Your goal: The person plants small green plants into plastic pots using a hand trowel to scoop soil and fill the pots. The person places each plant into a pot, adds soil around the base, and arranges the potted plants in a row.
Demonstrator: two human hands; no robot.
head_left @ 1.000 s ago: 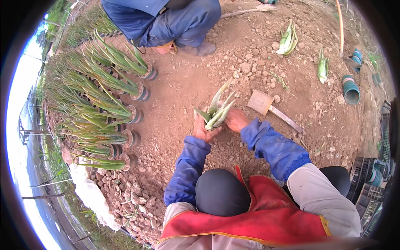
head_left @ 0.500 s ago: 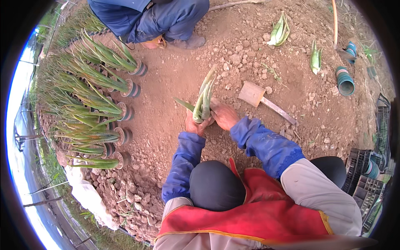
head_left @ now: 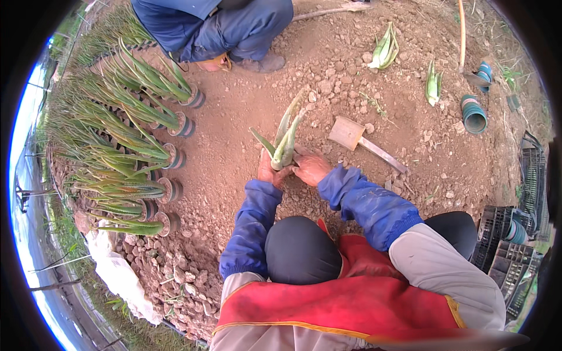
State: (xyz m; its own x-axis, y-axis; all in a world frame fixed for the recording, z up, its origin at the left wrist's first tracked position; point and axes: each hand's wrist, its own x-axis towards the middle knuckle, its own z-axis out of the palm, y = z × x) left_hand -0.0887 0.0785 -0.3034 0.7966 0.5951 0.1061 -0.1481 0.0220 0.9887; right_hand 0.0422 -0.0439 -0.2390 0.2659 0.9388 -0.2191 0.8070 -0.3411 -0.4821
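An aloe plant with a few pale green leaves (head_left: 283, 147) is upright between my hands in front of my knee. My left hand (head_left: 270, 171) is closed around its base from the left. My right hand (head_left: 311, 167) is at the base from the right, fingers curled against it. Whatever lies under the plant is hidden. Just to the right, a flat-bladed metal tool with a straight handle (head_left: 349, 132) lies on the soil.
Rows of potted aloes (head_left: 170, 157) line the left. A co-worker in blue (head_left: 234, 29) squats at the top. Loose aloe plants (head_left: 384, 47), stacked pots (head_left: 473, 116) and a long handle (head_left: 462, 35) lie right, black crates (head_left: 493, 240) lower right, white sacking (head_left: 120, 269) lower left.
The plant has shifted left in the view along with my hands, its leaves turning slightly. The surroundings also shifted left as the view moved.
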